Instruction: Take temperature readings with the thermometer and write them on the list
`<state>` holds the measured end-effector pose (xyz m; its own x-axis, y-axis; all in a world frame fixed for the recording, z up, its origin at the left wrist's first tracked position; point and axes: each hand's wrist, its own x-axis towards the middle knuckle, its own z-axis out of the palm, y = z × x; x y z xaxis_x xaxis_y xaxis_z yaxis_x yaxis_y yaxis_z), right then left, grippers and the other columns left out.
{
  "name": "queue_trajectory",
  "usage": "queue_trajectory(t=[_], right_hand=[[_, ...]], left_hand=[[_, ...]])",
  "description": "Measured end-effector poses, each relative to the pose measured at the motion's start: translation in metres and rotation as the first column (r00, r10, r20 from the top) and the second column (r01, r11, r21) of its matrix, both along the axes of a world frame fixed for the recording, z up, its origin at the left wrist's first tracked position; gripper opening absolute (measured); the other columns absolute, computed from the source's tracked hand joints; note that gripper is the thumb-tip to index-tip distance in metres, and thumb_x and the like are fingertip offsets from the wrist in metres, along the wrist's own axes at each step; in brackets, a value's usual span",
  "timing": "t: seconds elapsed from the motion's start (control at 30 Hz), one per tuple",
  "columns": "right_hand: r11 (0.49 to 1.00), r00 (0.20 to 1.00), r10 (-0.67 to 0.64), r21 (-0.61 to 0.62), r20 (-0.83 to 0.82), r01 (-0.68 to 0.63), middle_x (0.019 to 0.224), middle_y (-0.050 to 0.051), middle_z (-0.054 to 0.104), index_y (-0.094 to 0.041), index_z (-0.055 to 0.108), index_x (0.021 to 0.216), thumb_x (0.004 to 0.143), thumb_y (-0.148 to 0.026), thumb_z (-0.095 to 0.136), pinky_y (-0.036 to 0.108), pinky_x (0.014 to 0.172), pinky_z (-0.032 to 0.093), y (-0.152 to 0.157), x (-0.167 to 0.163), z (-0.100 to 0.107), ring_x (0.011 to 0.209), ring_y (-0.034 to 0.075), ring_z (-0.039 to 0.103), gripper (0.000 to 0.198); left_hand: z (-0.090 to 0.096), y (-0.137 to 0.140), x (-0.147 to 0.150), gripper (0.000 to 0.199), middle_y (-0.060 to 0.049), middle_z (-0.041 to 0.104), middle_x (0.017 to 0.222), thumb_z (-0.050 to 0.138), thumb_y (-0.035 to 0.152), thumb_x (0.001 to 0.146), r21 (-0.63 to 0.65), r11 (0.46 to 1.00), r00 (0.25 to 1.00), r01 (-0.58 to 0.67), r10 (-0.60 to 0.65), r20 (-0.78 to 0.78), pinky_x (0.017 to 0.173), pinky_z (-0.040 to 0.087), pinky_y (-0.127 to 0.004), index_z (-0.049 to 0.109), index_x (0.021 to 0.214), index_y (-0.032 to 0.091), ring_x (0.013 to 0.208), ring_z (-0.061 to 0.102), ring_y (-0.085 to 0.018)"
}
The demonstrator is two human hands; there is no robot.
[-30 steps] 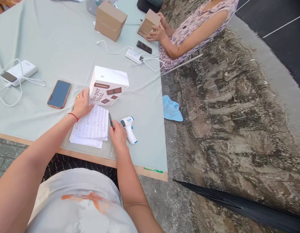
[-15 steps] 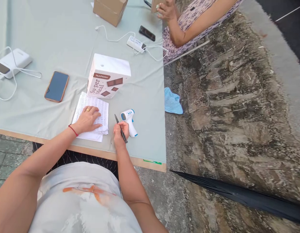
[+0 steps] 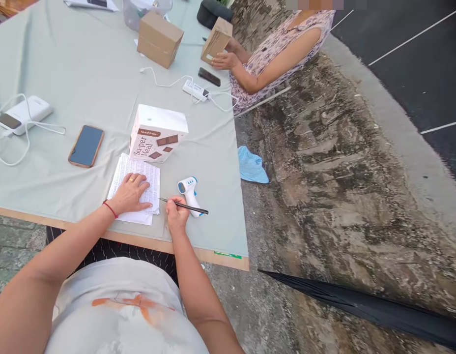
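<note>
The left hand [image 3: 130, 193] is laid flat, fingers spread, on a stack of printed sheets [image 3: 135, 187] near the front edge of the tabletop [image 3: 84, 98]; nothing is grasped by it, the papers are only pressed down. A pen [image 3: 184, 206] is pinched in the grip of the right hand [image 3: 176, 216], just right of the sheets, with its tip pointed toward their right edge; whether the tip touches the paper cannot quite be made out. A white and blue infrared thermometer [image 3: 189, 192] is seen lying just behind the right hand, close to the pen's rear end. A white box [image 3: 156, 132] printed with chocolate bars is stood directly behind the sheets, touching or nearly touching their far edge. Left of it a phone [image 3: 86, 146] lies face up, and a power bank [image 3: 23, 114] with a white cable is placed toward the left edge. At the far right corner, a brown cardboard box [image 3: 216, 40] is held by another person's hand [image 3: 222, 60].
</note>
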<state>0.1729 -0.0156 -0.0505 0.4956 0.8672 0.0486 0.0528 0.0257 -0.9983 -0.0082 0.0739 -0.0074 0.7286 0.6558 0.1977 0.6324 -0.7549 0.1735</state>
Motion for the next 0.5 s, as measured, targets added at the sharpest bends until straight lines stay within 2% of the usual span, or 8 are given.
queue_trajectory(t=[0.13, 0.27, 0.4, 0.5], right_hand=[[1.0, 0.998, -0.015, -0.021, -0.059, 0.014, 0.057, -0.007, 0.051, -0.022, 0.057, 0.083, 0.075, -0.039, 0.061, 0.025, 0.054, 0.04, -0.0016, -0.0018, 0.003, 0.052, 0.011, 0.047, 0.019], [0.998, 0.999, -0.027, -0.064, 0.047, 0.03, 0.063, -0.005, 0.055, -0.022, 0.056, 0.077, 0.069, -0.037, 0.063, 0.025, 0.054, 0.04, -0.0037, -0.0028, 0.0066, 0.055, 0.011, 0.046, 0.018], [0.996, 0.985, -0.027, -0.084, 0.171, 0.042, 0.061, -0.004, 0.053, -0.023, 0.053, 0.072, 0.072, -0.038, 0.058, 0.026, 0.056, 0.041, -0.0051, -0.0032, 0.0076, 0.058, 0.012, 0.046, 0.016], [0.996, 0.98, -0.022, -0.083, 0.196, 0.039, 0.061, -0.005, 0.052, -0.023, 0.051, 0.071, 0.074, -0.039, 0.056, 0.027, 0.057, 0.042, -0.0052, -0.003, 0.0066, 0.058, 0.012, 0.046, 0.016]], left_hand=[[0.0023, -0.0007, 0.0012, 0.075, -0.021, 0.058, 0.131, 0.074, 0.07, 0.074, -0.033, 0.999, 1.0, 0.021, -0.021, -0.013, 0.109, 0.035, -0.055, 0.064, 0.12, 0.012, 0.119, 0.053, -0.038], [0.0041, -0.001, 0.0027, 0.084, -0.022, 0.057, 0.133, 0.077, 0.072, 0.068, -0.062, 0.998, 0.999, 0.026, -0.028, -0.021, 0.111, 0.033, -0.056, 0.062, 0.123, 0.011, 0.121, 0.052, -0.04], [0.0051, -0.0014, 0.0033, 0.081, -0.022, 0.056, 0.135, 0.078, 0.07, 0.068, -0.075, 0.997, 0.999, 0.031, -0.032, -0.015, 0.113, 0.032, -0.057, 0.062, 0.123, 0.012, 0.124, 0.051, -0.04], [0.0051, -0.0014, 0.0034, 0.08, -0.022, 0.056, 0.134, 0.078, 0.069, 0.069, -0.077, 0.997, 0.999, 0.03, -0.031, -0.009, 0.112, 0.032, -0.057, 0.062, 0.123, 0.012, 0.123, 0.051, -0.04]])
